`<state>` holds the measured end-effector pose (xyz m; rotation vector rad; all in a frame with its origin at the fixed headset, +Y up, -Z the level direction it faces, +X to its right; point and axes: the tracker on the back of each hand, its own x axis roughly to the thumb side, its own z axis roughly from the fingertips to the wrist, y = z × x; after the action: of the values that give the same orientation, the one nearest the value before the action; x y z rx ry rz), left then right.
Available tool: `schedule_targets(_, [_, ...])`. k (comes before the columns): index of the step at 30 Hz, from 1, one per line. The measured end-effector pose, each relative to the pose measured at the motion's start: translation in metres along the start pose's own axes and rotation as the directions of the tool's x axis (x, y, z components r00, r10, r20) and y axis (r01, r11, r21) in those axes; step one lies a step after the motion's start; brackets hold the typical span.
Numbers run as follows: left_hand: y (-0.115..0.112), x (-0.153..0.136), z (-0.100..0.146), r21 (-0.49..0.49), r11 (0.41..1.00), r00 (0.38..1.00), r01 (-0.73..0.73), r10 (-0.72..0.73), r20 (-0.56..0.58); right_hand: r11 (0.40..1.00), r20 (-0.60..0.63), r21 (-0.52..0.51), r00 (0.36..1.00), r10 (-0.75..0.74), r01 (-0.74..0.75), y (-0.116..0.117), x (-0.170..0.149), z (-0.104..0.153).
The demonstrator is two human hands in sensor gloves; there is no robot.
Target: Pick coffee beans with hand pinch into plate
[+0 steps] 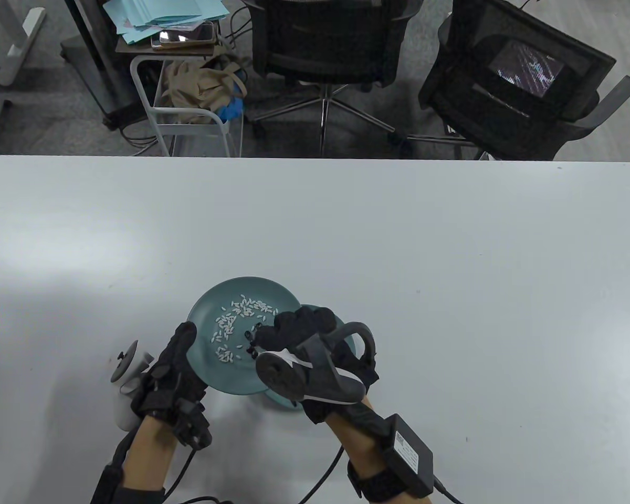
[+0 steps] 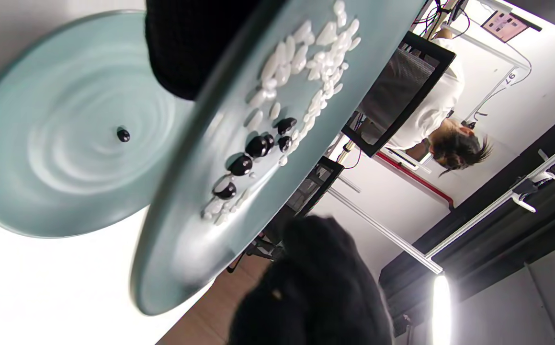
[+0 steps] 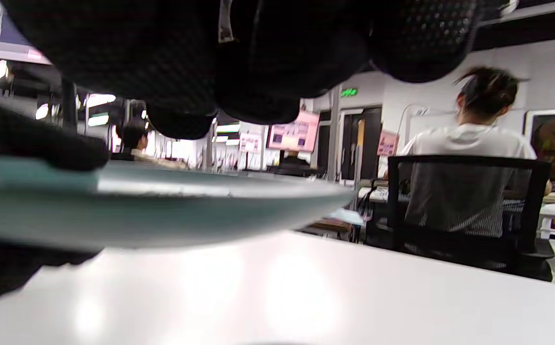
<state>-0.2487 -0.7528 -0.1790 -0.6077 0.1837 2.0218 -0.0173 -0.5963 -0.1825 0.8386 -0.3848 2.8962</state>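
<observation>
Dark coffee beans (image 2: 257, 146) among white grains on a raised, tilted plate (image 1: 205, 315), gripped at its rim by left hand (image 1: 170, 367). Above the beans, right hand (image 1: 299, 328), fingers bunched; pinch unclear. One bean (image 2: 123, 135) in second plate (image 2: 42, 191) on table (image 1: 451, 262).

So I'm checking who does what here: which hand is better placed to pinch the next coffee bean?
Probably the right hand: its fingertips hover by the dark beans on the tilted plate. The left hand grips that plate's rim, holding it above the second plate.
</observation>
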Motion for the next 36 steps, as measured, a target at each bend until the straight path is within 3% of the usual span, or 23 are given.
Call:
schedule_targets(6, [0.006,0.006,0.003,0.014,1.000,0.999,-0.017,0.017,0.034,0.991,-0.111,-0.135,0.993,-0.036,0.021,-0.016,-0.027,0.008])
schedule_targets(11, [0.011,0.008,0.005,0.033,0.999,0.998,-0.036,0.034,0.055,0.990,-0.182,-0.136,0.982,-0.046,0.022,-0.013,-0.044,0.014])
schedule_targets(20, [0.013,0.011,0.006,0.046,0.998,0.997,-0.039,0.036,0.068,0.999,-0.227,0.043,0.974,0.019,-0.009,0.026,-0.056,0.020])
schedule_targets(36, [0.013,0.010,0.008,0.055,0.997,0.996,-0.055,0.051,0.066,0.965,-0.192,0.262,0.980,0.055,-0.003,0.076,-0.053,0.014])
